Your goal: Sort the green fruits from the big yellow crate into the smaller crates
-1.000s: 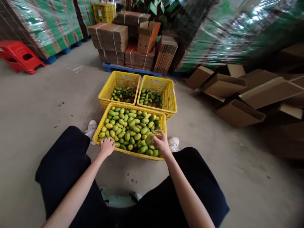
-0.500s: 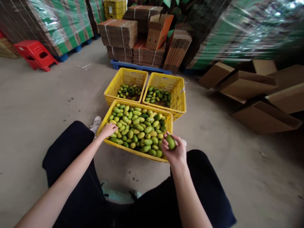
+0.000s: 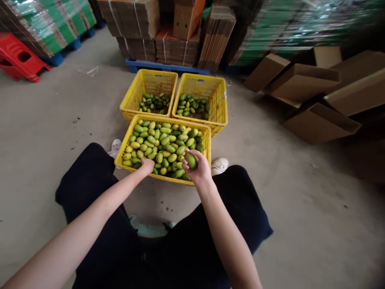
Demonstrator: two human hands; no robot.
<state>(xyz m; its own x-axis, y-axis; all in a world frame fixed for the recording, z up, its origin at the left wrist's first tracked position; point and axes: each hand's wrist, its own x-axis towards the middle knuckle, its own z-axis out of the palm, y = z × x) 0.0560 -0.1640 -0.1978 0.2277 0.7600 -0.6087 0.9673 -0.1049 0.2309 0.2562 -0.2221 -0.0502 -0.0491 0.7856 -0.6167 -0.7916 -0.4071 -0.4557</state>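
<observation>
In front of me stands a yellow plastic crate (image 3: 207,150) well filled with oval green and yellow-green fruit (image 3: 165,141). My right hand (image 3: 200,170) is turned palm up over the crate's right front part. Its fingers are curled round a dark green oval fruit (image 3: 191,160). My left hand (image 3: 147,165) reaches down among the fruit near the crate's front left edge. Its fingers look bent and closed, but the hand hides what, if anything, is between them.
Behind it are a left yellow crate (image 3: 128,102) and a right yellow crate (image 3: 221,108), both with fruit at the bottom. Bundled flat cartons (image 3: 132,20) lie on a blue pallet (image 3: 168,67). Open cardboard boxes (image 3: 319,124) are at right, a red stool (image 3: 19,58) at far left.
My left hand has moved right and nearer along the front of the crate. My right hand has brought its green fruit leftward over the crate. The camera view has tilted down.
</observation>
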